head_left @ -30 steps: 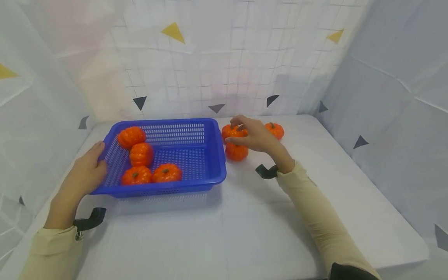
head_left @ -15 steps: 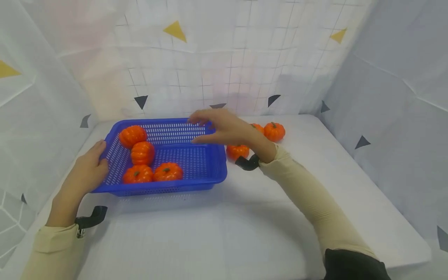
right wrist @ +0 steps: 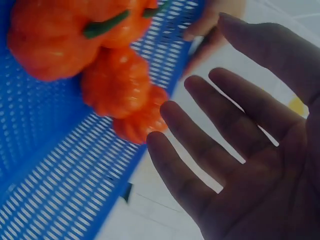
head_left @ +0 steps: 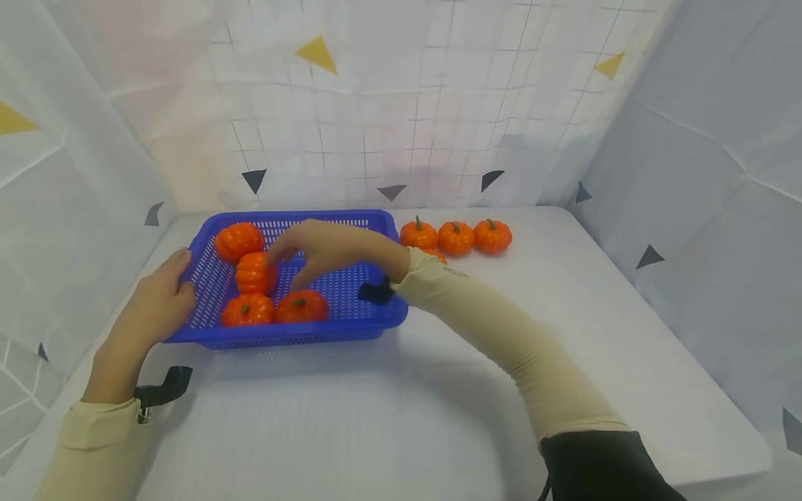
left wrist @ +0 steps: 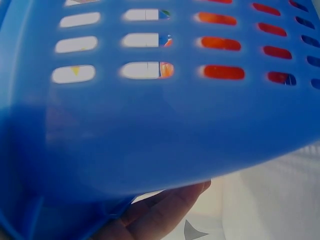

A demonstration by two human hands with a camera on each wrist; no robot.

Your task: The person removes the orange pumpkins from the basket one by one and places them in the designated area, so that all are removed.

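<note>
A blue plastic basket point(head_left: 357, 328) with slotted walls stands on the white table at left. My left hand point(head_left: 153, 303) grips its left rim; in the left wrist view the fingers point(left wrist: 167, 212) show beneath the blue wall point(left wrist: 150, 130). Several small orange pumpkins are inside, among them one at the back point(head_left: 239, 242), one in the middle point(head_left: 255, 274) and one at the front point(head_left: 302, 307). Above them, inside the basket's outline, reaches my right hand point(head_left: 332, 245). In the right wrist view this hand point(right wrist: 245, 145) has its fingers spread, palm bare.
To the right of the basket, more orange pumpkins lie at the back of the table, including a left one point(head_left: 418, 234), a middle one point(head_left: 456, 239) and a right one point(head_left: 493, 236). Another point(head_left: 435, 255) is partly behind the right sleeve. White sheeting point(head_left: 376, 104) encloses the table.
My right hand has moved left, from over the loose pumpkins across the basket's right rim to above the pumpkins inside. The left hand and the basket stay in place.
</note>
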